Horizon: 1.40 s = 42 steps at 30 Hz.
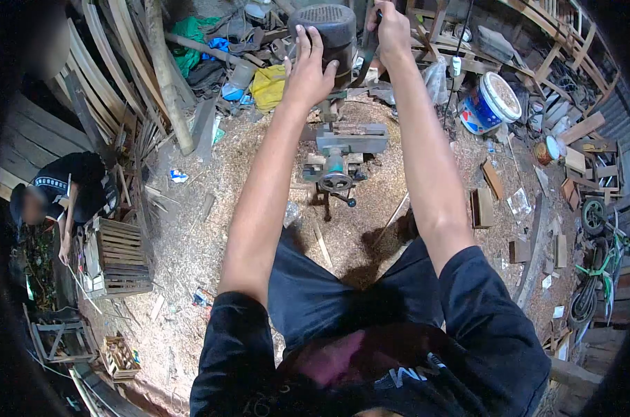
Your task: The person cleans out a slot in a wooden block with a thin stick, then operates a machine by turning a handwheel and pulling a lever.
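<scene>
My left hand [308, 78] lies against the side of a dark, round motor housing [337, 33] with a vented top, its fingers stretched out. To its right my right hand [394, 35] is wrapped around a dark lever [365, 66] beside the housing. Both arms reach far forward. Below the housing is the machine's metal work table [353, 141], with a handwheel [336, 182] at its near side. The housing hides part of the machine's column and head.
Wood shavings cover the floor [245, 167]. Long curved boards [106, 62] lean at the left, where another person [65, 184] bends near a slatted crate [120, 254]. At right are a white-and-blue bucket [485, 108], wood blocks [480, 208] and a small bicycle [593, 271].
</scene>
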{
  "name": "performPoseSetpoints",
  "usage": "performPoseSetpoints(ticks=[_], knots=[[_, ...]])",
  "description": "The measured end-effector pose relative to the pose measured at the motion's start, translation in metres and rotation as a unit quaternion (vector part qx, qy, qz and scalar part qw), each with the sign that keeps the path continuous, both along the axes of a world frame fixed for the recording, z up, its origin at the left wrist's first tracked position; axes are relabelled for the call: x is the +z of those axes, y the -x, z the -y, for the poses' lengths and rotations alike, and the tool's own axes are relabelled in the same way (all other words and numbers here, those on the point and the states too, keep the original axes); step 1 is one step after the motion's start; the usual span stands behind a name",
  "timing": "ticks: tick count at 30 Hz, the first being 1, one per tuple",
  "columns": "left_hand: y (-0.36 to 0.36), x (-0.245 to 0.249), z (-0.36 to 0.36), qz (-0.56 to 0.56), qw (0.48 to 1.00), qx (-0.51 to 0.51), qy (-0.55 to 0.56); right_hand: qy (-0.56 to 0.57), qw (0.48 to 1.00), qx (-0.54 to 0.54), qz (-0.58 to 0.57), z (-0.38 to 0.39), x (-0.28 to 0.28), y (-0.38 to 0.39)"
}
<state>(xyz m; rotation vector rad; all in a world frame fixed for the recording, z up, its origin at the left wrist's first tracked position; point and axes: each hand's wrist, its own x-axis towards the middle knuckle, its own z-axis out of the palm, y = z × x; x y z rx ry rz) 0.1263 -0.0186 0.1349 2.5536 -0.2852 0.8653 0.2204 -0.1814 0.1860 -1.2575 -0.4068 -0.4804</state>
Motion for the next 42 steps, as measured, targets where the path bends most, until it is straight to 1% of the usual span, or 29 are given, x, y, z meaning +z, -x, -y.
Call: performPoseSetpoints(ticks=[4, 5, 8, 9, 12, 13, 16, 18, 19, 21, 22, 25, 26, 27, 28, 29, 30, 32, 33, 34, 35, 37, 38, 39, 40, 41, 42], knots=[[0.001, -0.008, -0.003, 0.008, 1.0, -0.009, 0.004, -0.06, 0.996, 0.06, 0.003, 0.002, -0.009, 0.038], [0.005, -0.008, -0.001, 0.003, 1.0, -0.004, 0.002, -0.048, 0.998, 0.03, 0.017, 0.001, -0.01, 0.05], [0.004, -0.014, 0.001, 0.006, 1.0, -0.002, 0.002, -0.009, 0.998, 0.02, 0.062, 0.008, -0.03, 0.063], [0.0, -0.014, 0.0, 0.012, 1.0, -0.001, 0.002, -0.032, 0.998, 0.039, 0.044, 0.005, -0.032, 0.075], [-0.005, -0.022, 0.004, 0.025, 0.999, 0.003, 0.02, -0.03, 0.998, 0.036, 0.043, 0.005, -0.047, 0.098], [-0.007, -0.022, 0.005, 0.023, 1.0, 0.009, 0.018, 0.044, 0.998, 0.021, 0.044, 0.014, -0.055, 0.1], [-0.008, -0.027, 0.005, 0.015, 0.999, 0.03, 0.006, 0.01, 0.999, 0.03, 0.044, 0.012, -0.077, 0.122], [-0.009, -0.03, 0.004, 0.006, 0.999, 0.044, -0.014, -0.014, 0.996, 0.049, 0.076, 0.012, -0.106, 0.133], [-0.011, -0.032, 0.007, 0.018, 0.999, 0.048, -0.01, -0.025, 0.994, 0.054, 0.097, 0.014, -0.112, 0.132], [-0.014, -0.035, 0.009, 0.043, 0.997, 0.056, -0.007, -0.005, 0.995, 0.048, 0.09, 0.017, -0.109, 0.128], [-0.01, -0.038, 0.009, 0.027, 0.998, 0.052, -0.003, 0.004, 0.996, 0.046, 0.078, 0.016, -0.108, 0.134], [-0.007, -0.025, 0.005, 0.015, 0.999, 0.044, 0.001, 0.015, 0.99, 0.119, 0.079, 0.022, -0.098, 0.126], [-0.002, -0.025, 0.001, 0.002, 0.999, 0.04, -0.002, 0.021, 0.986, 0.147, 0.073, 0.027, -0.096, 0.131], [-0.002, -0.023, -0.002, -0.007, 0.999, 0.035, -0.004, 0.045, 0.986, 0.157, -0.027, 0.033, -0.082, 0.133], [-0.002, -0.019, -0.004, -0.016, 0.999, 0.03, -0.006, 0.113, 0.979, 0.136, -0.104, 0.036, -0.06, 0.133], [0.002, -0.019, -0.007, -0.012, 1.0, 0.008, 0.028, 0.178, 0.96, 0.113, -0.184, 0.037, -0.038, 0.133], [0.006, -0.022, -0.01, -0.025, 0.999, 0.004, 0.032, 0.242, 0.929, 0.089, -0.265, 0.036, -0.024, 0.129], [0.011, -0.035, -0.021, -0.047, 0.998, -0.004, 0.039, 0.267, 0.912, 0.139, -0.28, 0.029, -0.024, 0.096], [0.017, -0.05, -0.025, -0.032, 0.999, 0.003, 0.041, 0.369, 0.871, 0.107, -0.307, 0.023, -0.017, 0.091], [0.021, -0.072, -0.029, -0.03, 0.994, -0.008, 0.1, 0.473, 0.855, 0.027, -0.214, 0.019, -0.021, 0.094], [0.026, -0.1, -0.032, -0.028, 0.987, -0.019, 0.16, 0.565, 0.815, -0.055, -0.115, 0.017, -0.031, 0.099], [0.036, -0.166, -0.037, -0.094, 0.991, 0.032, 0.09, 0.666, 0.733, -0.024, -0.138, 0.012, -0.014, 0.104], [0.039, -0.197, -0.038, -0.187, 0.972, -0.024, 0.139, 0.712, 0.687, -0.005, -0.143, 0.01, -0.006, 0.107], [0.043, -0.23, -0.039, -0.277, 0.939, -0.081, 0.184, 0.727, 0.643, 0.078, -0.228, 0.009, 0.001, 0.098], [0.048, -0.269, -0.036, -0.279, 0.943, -0.091, 0.157, 0.73, 0.588, 0.159, -0.31, 0.007, 0.009, 0.092], [0.052, -0.307, -0.03, -0.278, 0.946, -0.101, 0.131, 0.736, 0.57, 0.153, -0.331, 0.001, 0.017, 0.095], [0.058, -0.341, -0.027, -0.312, 0.947, -0.061, 0.058, 0.718, 0.576, 0.145, -0.364, 0.0, 0.014, 0.092]])
